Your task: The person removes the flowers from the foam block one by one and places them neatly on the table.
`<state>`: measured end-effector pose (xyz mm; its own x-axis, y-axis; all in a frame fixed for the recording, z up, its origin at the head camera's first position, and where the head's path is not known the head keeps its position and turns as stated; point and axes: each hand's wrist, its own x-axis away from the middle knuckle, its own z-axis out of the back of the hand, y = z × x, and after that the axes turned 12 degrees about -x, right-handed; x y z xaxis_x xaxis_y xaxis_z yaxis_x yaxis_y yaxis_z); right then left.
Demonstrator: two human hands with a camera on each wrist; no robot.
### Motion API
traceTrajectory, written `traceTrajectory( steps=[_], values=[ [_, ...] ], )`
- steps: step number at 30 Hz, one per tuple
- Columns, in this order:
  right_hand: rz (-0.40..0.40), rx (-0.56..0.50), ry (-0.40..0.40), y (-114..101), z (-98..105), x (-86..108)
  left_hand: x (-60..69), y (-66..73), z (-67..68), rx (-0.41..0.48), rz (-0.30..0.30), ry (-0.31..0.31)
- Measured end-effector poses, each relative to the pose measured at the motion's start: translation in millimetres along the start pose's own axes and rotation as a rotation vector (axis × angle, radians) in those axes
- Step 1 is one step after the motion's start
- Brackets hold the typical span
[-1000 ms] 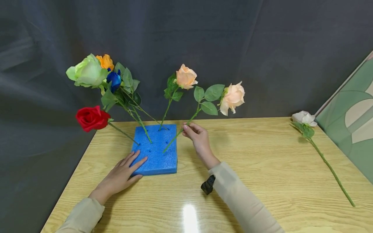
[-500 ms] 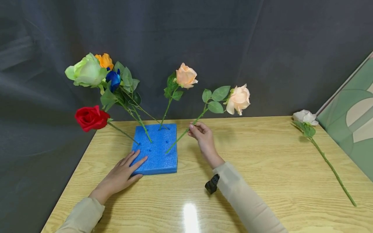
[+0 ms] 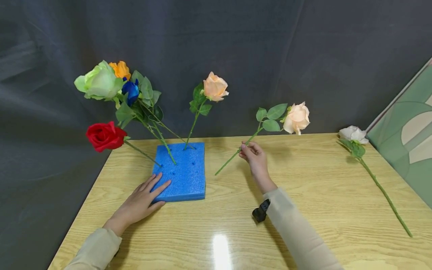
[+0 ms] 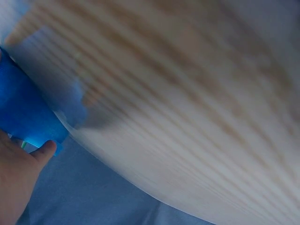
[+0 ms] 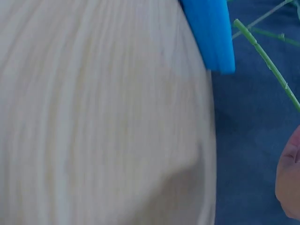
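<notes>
In the head view my right hand point(image 3: 257, 161) pinches the stem of a pale peach rose point(image 3: 297, 118), held clear of the blue foam block point(image 3: 189, 183) and to its right. The stem's free lower end also shows in the right wrist view, as a green stem point(image 5: 269, 63). My left hand point(image 3: 140, 204) lies with fingers spread on the block's front left corner. Standing in the block are a red rose point(image 3: 105, 137), another peach rose point(image 3: 215, 87), a pale green rose point(image 3: 101, 81), a blue rose point(image 3: 131, 91) and an orange rose point(image 3: 120, 70); their stems partly overlap.
A white rose point(image 3: 353, 135) lies on the wooden table point(image 3: 303, 176) at the right, its stem pointing toward the front. Behind the table hangs a dark curtain point(image 3: 263, 48). A green patterned panel point(image 3: 408, 138) stands at the right edge.
My right hand has moved right with the peach rose, and the stem's lower end has gone from over the foam block to beyond its right edge. The left hand has stayed put.
</notes>
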<state>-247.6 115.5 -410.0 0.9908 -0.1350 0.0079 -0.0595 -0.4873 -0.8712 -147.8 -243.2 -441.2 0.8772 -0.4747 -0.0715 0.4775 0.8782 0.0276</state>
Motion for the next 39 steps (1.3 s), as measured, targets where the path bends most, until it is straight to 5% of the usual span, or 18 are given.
traceTrajectory(
  steps=[7,15,29,39],
  values=[
    [-0.028,0.065,0.032,1,26,-4.3,0.5,0.8,-0.2,0.006,-0.005,0.023],
    [-0.142,0.197,-0.067,-14,58,-3.0,-0.8,1.7,-0.4,0.011,0.004,-0.005],
    [-0.173,0.426,-0.141,-48,102,-7.6,-0.1,0.0,-1.3,0.006,-0.001,0.014],
    [-0.175,0.426,-0.098,-61,124,-6.9,-1.1,0.7,-0.6,0.002,0.006,-0.007]
  ],
)
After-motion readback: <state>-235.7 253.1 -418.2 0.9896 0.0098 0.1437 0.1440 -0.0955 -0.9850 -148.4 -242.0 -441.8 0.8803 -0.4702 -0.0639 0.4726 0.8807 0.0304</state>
